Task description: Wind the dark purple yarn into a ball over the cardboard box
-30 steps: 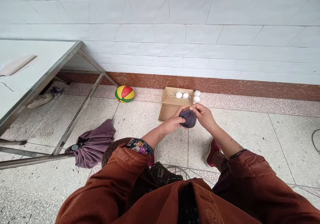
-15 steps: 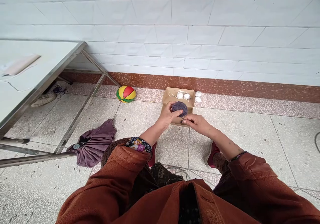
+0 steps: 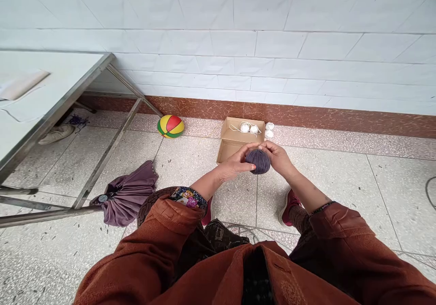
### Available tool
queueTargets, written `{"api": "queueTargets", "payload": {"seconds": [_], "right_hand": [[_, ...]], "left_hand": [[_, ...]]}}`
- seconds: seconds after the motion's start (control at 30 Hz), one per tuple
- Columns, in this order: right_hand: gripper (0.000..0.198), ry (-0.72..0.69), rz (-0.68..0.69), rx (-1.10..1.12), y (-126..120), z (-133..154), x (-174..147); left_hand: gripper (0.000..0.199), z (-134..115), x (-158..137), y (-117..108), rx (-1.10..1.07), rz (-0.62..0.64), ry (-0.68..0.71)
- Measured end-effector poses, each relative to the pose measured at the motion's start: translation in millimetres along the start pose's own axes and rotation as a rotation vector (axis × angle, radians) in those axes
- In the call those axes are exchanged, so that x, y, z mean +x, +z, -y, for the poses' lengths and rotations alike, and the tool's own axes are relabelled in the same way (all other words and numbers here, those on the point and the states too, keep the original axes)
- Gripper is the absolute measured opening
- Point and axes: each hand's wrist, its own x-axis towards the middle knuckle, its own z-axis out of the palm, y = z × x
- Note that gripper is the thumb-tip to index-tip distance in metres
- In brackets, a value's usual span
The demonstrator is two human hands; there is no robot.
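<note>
Ball of dark purple yarn [image 3: 259,163], round and finely wound, being held up between both hands, appearing just on the near side of an open brown cardboard box [image 3: 229,148]. Left hand [image 3: 235,165]: thumb and fingers are grasping the ball's left side. Right hand [image 3: 278,159]: thumb and forefinger are meeting at the ball's upper edge; cannot tell whether they are gripping a strand. Two white yarn balls [image 3: 245,127] with loose thread are lying in the box's far half; further small white balls [image 3: 269,134] are resting just outside its right side. Red, yellow and green panelled ball [image 3: 170,126] is sitting near the wall base. Purple pleated cloth article [image 3: 127,196], umbrella-like, is lying beside the metal table frame [image 3: 98,173], its pale round badge [image 3: 102,198] bearing markings too small to read. Dark cloth [image 3: 218,234] is showing a pale printed motif, illegible.
</note>
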Motion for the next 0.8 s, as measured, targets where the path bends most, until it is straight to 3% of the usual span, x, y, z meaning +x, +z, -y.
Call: {"api": "queueTargets", "payload": {"seconds": [0.07,0.17,0.3,0.37,0.47,0.57,0.7,0.8], "right_hand": [[0.023,0.012,0.015,-0.038,4,-4,-2],[0.018,-0.034,0.067,-0.106,11,-5,-8],[0.023,-0.176,0.251,-0.139,15,7,-16],[0.022,-0.234,0.318,-0.119,13,16,-17],[0.021,-0.255,0.276,-0.068,5,25,-14],[0.02,-0.228,0.114,-0.045,-3,24,-7],[0.021,-0.131,-0.027,-0.047,-7,9,1],[0.024,-0.037,-0.02,-0.079,-5,-4,1]], "left_hand": [[0.07,-2,1,0,-0.065,-0.036,0.003],[0.062,-2,5,-3,-0.074,-0.201,0.039],[0.058,4,13,-13,0.16,-0.468,0.092],[0.058,8,15,-18,0.321,-0.515,0.065],[0.061,13,14,-18,0.473,-0.429,0.029],[0.065,11,11,-11,0.496,-0.263,0.0],[0.088,4,6,0,0.224,-0.018,-0.03],[0.082,1,4,3,0.058,0.033,-0.006]]}}
